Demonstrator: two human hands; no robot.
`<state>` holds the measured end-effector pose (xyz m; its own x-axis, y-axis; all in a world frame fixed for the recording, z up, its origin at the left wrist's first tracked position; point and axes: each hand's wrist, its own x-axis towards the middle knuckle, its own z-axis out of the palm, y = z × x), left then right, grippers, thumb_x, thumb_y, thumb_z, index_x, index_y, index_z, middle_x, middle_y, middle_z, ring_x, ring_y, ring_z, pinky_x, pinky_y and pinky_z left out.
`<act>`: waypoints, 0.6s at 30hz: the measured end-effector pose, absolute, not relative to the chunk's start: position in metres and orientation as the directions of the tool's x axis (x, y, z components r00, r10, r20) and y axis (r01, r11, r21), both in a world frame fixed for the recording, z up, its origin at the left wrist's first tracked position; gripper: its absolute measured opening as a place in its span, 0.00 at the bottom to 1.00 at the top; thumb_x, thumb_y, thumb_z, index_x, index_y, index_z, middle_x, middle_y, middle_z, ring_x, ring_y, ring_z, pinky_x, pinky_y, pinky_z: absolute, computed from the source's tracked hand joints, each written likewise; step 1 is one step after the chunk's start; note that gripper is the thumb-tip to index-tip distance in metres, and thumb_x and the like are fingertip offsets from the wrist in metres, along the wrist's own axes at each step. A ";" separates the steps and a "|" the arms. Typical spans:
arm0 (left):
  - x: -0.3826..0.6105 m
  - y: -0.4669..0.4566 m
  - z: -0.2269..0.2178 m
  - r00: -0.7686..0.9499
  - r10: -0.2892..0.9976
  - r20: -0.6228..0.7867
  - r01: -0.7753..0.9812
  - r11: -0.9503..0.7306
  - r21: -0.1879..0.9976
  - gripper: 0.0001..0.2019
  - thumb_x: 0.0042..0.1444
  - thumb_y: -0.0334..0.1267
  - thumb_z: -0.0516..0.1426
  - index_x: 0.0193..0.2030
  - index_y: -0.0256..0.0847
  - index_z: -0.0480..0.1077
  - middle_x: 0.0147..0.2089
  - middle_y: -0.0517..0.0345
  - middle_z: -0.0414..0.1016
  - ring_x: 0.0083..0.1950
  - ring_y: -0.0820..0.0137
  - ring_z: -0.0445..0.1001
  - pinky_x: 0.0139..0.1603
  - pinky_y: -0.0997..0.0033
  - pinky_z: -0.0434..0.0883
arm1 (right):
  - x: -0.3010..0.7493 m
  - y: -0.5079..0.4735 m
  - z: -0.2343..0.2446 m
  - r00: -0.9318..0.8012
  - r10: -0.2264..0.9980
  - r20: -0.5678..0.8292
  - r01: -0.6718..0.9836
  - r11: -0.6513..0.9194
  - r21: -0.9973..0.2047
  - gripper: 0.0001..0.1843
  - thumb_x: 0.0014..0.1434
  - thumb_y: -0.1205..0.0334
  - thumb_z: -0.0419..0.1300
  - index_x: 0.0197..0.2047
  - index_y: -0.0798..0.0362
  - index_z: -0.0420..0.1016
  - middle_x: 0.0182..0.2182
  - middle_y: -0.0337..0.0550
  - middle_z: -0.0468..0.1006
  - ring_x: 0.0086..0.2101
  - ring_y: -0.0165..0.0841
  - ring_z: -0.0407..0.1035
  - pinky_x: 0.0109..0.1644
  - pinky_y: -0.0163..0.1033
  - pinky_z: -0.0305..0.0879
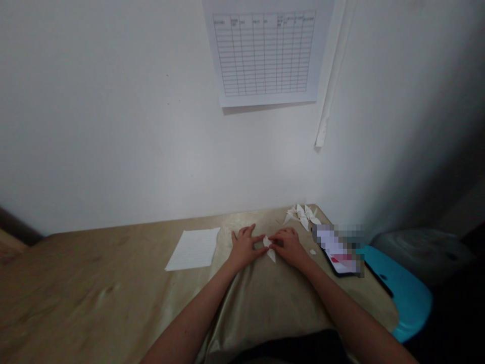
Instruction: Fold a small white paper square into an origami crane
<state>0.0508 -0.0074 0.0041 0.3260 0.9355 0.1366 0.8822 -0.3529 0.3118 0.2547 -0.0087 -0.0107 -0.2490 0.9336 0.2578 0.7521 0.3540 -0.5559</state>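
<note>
A small folded piece of white paper (272,254) lies between my hands on the cloth-covered table, its pointed end toward me. My left hand (243,247) has its thumb and index finger against the paper's left edge, the other fingers spread on the cloth. From the other side, the thumb and fingertips of my right hand (291,246) pinch the same paper. Several folded white paper pieces with pointed tips (303,215) sit in a cluster at the table's back right corner.
Lined paper sheets (194,249) lie to the left. A partly blurred phone (337,253) and a small white scrap (312,252) are on the right, beside a blue stool or chair (411,293). A wall with a printed chart (265,55) rises behind the table (113,283).
</note>
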 end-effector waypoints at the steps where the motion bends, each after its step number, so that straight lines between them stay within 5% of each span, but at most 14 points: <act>1: 0.051 -0.007 0.004 0.326 0.936 0.130 0.887 -0.350 0.300 0.24 0.55 0.59 0.61 0.59 0.64 0.72 0.74 0.53 0.57 0.73 0.46 0.53 0.67 0.22 0.42 | 0.254 -0.009 -0.011 -0.242 0.936 0.254 0.753 0.347 -0.559 0.13 0.57 0.60 0.65 0.47 0.44 0.82 0.43 0.42 0.81 0.53 0.41 0.65 0.65 0.53 0.43; 10: 0.052 -0.004 0.002 0.315 0.934 0.168 0.884 -0.353 0.307 0.21 0.57 0.52 0.62 0.58 0.60 0.72 0.72 0.54 0.59 0.72 0.51 0.56 0.67 0.23 0.44 | 0.251 -0.007 -0.011 -0.156 0.968 0.196 0.844 0.234 -0.482 0.22 0.57 0.57 0.67 0.55 0.43 0.78 0.50 0.46 0.78 0.55 0.45 0.62 0.62 0.50 0.49; 18: 0.054 -0.002 0.005 0.283 0.946 0.159 0.865 -0.324 0.383 0.20 0.54 0.49 0.65 0.54 0.59 0.75 0.72 0.56 0.59 0.71 0.51 0.56 0.68 0.25 0.42 | 0.251 -0.005 -0.014 -0.170 0.960 0.222 0.829 0.261 -0.494 0.19 0.56 0.59 0.67 0.52 0.43 0.80 0.50 0.46 0.77 0.55 0.45 0.61 0.62 0.51 0.48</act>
<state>0.0537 -0.0024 0.0052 0.2832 0.9457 0.1595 0.8653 -0.3237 0.3827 0.2513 -0.0047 -0.0144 -0.1702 0.9601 0.2218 0.8291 0.2612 -0.4943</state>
